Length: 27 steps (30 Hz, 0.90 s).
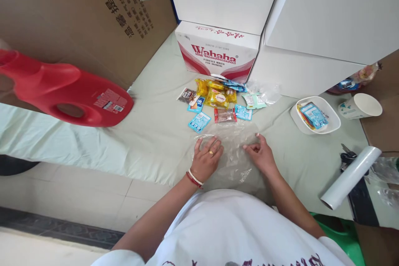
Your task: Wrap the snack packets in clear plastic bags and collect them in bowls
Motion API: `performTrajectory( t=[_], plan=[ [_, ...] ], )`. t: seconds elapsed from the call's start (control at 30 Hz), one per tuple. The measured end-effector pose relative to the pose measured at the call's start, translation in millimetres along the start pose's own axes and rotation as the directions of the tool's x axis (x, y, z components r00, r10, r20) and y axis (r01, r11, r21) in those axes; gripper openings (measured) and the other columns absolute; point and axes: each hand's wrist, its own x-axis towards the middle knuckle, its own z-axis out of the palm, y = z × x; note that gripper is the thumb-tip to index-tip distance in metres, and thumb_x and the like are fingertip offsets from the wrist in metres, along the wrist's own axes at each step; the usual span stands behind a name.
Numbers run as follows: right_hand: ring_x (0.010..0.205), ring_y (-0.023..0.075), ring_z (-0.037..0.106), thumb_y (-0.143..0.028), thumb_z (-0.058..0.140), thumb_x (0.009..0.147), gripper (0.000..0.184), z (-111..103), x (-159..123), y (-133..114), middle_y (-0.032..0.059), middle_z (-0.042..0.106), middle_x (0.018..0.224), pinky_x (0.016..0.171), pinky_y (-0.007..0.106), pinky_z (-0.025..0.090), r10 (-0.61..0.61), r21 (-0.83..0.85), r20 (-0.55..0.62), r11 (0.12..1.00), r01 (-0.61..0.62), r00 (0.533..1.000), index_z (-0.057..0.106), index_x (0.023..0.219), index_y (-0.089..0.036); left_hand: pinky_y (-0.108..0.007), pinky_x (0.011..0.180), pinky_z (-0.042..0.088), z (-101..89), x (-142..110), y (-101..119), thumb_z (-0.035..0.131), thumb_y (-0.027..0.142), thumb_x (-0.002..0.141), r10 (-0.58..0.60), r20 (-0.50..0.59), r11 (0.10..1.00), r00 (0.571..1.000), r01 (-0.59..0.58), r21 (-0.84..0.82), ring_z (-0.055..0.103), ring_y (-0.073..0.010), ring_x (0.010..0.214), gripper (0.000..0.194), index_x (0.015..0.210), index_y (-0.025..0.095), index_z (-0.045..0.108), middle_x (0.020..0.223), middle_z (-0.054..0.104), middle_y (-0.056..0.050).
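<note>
A clear plastic bag [233, 156] lies spread on the cloth-covered table before me. My left hand [207, 156] rests on its left part, palm down with fingers stretched out; a ring and bracelets show on it. At the bag's right edge is my right hand [261, 153], thumb and index finger apart, the other fingers curled. Just beyond the bag sit a red-edged packet [225, 115], blue sachets [199, 122], several yellow-wrapped snacks [217, 96], a dark brown packet [187, 95] and a pale green packet [254, 101].
A red jug [81, 91] lies at left by a brown carton [93, 20]. Behind stands a Wahaha box [218, 52]. At right are a white bowl [296, 112] holding packets, a paper cup [352, 108], keys [347, 156] and a plastic film roll [350, 178].
</note>
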Motion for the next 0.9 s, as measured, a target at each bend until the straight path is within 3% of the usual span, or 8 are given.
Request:
performTrajectory(
  t=[0.1,0.23,0.33,0.43,0.57,0.7,0.8,0.9],
  plan=[
    [0.056,0.0145,0.051,-0.051,0.069,0.08,0.065,-3.4,-2.0,4.8,-0.0076,0.057,0.065,0.059,0.028,0.043,-0.007,0.044,0.063,0.999,0.004,0.998,0.05,0.133,-0.019,-0.07,0.122,0.004,-5.0,6.2,-7.8,0.048,0.034,0.101,-0.128,0.253,0.989,0.959,0.141,-0.034,0.046,-0.0307,0.145,0.045,0.146,0.027,0.053,0.152,0.055,-0.014],
    [0.056,0.0138,0.048,-0.053,0.068,0.08,0.052,-33.6,-7.6,22.9,-0.0074,0.054,0.064,0.057,0.027,0.04,0.009,0.018,0.053,1.0,-0.01,0.999,0.056,0.118,-0.02,-0.074,0.12,0.005,-13.5,-2.9,-23.8,0.037,0.041,0.104,-0.234,0.377,0.965,0.896,0.262,-0.024,0.041,-0.0331,0.149,0.058,0.159,0.023,0.035,0.161,0.042,-0.018],
    [0.058,0.0159,0.052,-0.06,0.065,0.081,0.052,-64.3,-5.0,25.0,-0.004,0.058,0.067,0.059,0.029,0.042,0.034,-0.187,0.096,0.982,-0.016,0.995,0.061,0.115,-0.019,-0.071,0.122,0.007,-18.1,-16.3,-29.3,0.037,0.038,0.104,-0.205,0.397,0.971,0.894,0.238,-0.035,0.039,-0.0319,0.15,0.055,0.158,0.026,0.039,0.164,0.039,-0.015],
    [0.068,0.0198,0.06,-0.056,0.057,0.089,0.043,-81.1,18.3,2.0,0.0033,0.068,0.079,0.068,0.033,0.046,-0.077,-0.507,-0.017,0.86,0.058,0.997,0.068,0.11,-0.02,-0.07,0.122,0.007,-21.5,-25.7,-25.9,0.044,0.036,0.1,-0.185,0.406,0.975,0.895,0.219,-0.039,0.036,-0.0323,0.152,0.055,0.154,0.027,0.044,0.167,0.033,-0.014],
    [0.097,0.0237,0.068,-0.033,0.048,0.096,0.036,-56.7,79.9,-51.0,0.0087,0.072,0.115,0.086,0.034,0.049,-0.292,-0.685,0.17,0.652,0.325,0.941,0.067,0.124,-0.022,-0.071,0.122,0.008,-26.9,-33.5,-18.7,0.053,0.037,0.095,-0.166,0.403,0.975,0.9,0.21,-0.068,0.032,-0.0346,0.154,0.059,0.152,0.025,0.047,0.168,0.029,-0.014],
    [0.117,0.03,0.064,-0.029,0.058,0.091,0.066,-5.3,131.5,-89.6,0.0155,0.052,0.152,0.088,0.035,0.05,-0.207,-0.784,0.339,0.477,0.397,0.918,0.042,0.154,-0.02,-0.065,0.125,0.011,-31.1,-43.1,-19.9,0.051,0.037,0.096,-0.141,0.388,0.977,0.911,0.192,-0.095,0.036,-0.0318,0.152,0.056,0.151,0.024,0.05,0.166,0.035,-0.013],
    [0.109,0.0334,0.067,-0.035,0.068,0.085,0.073,7.5,139.1,-98.7,0.02,0.064,0.135,0.08,0.035,0.051,-0.077,-0.877,0.288,0.379,0.295,0.955,0.045,0.151,-0.015,-0.06,0.126,0.014,-31.9,-48.5,-22.1,0.05,0.042,0.098,-0.158,0.36,0.972,0.919,0.21,-0.108,0.04,-0.0296,0.15,0.054,0.149,0.025,0.052,0.163,0.041,-0.011],
    [0.099,0.0342,0.069,-0.038,0.069,0.083,0.04,-11.5,126.8,-101.5,0.0178,0.073,0.106,0.074,0.035,0.048,0.006,-0.937,0.194,0.296,0.184,0.981,0.068,0.116,-0.015,-0.058,0.127,0.015,-31.4,-49.8,-22.1,0.05,0.044,0.099,-0.181,0.333,0.966,0.925,0.232,-0.118,0.042,-0.0288,0.149,0.052,0.147,0.025,0.054,0.161,0.045,-0.01]
  ],
)
